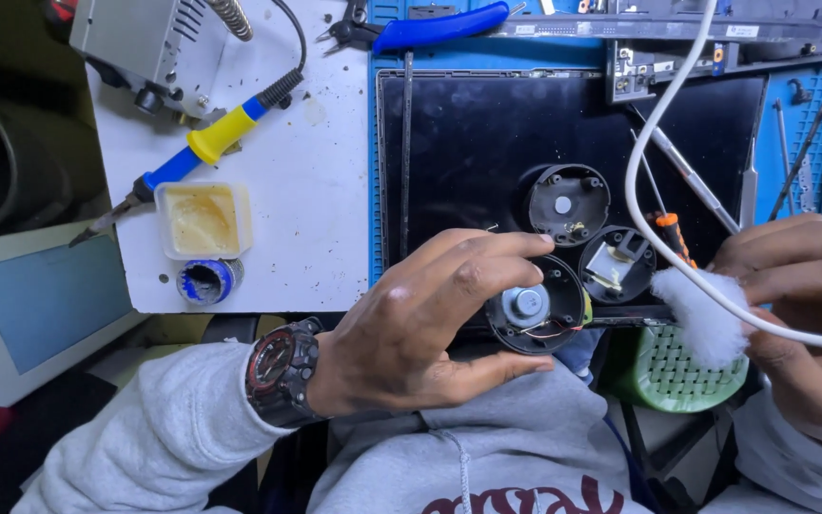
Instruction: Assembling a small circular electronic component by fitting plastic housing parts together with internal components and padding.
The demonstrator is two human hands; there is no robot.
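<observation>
Gripping a round black speaker shell (535,306) between thumb and fingers, the left hand (420,324) holds it up over the near edge of the dark panel (459,143), with a watch (283,369) on the wrist. The shell is short and disc-like, its open face turned up toward the camera and slightly to the right, so the silver speaker magnet (526,305) and thin red and black wires (556,331) inside show plainly; its flat axis points roughly at the viewer. Two more round black parts (568,202) (617,264) lie just beyond it on the panel, near an orange-handled screwdriver (671,233). The right hand (792,314) is closed around a tuft of white cotton (706,319), pinched at the fingertips just to the right of the shell, and a white cable (668,124) crosses over that hand. Below the cotton sits a green perforated cover (682,376). On the white board (306,171) at left rest a soldering iron (197,148) with a blue and yellow handle, a tub of yellowish paste (204,220) and a small blue pot (205,282). Blue-handled pliers (430,29) lie at the top.
</observation>
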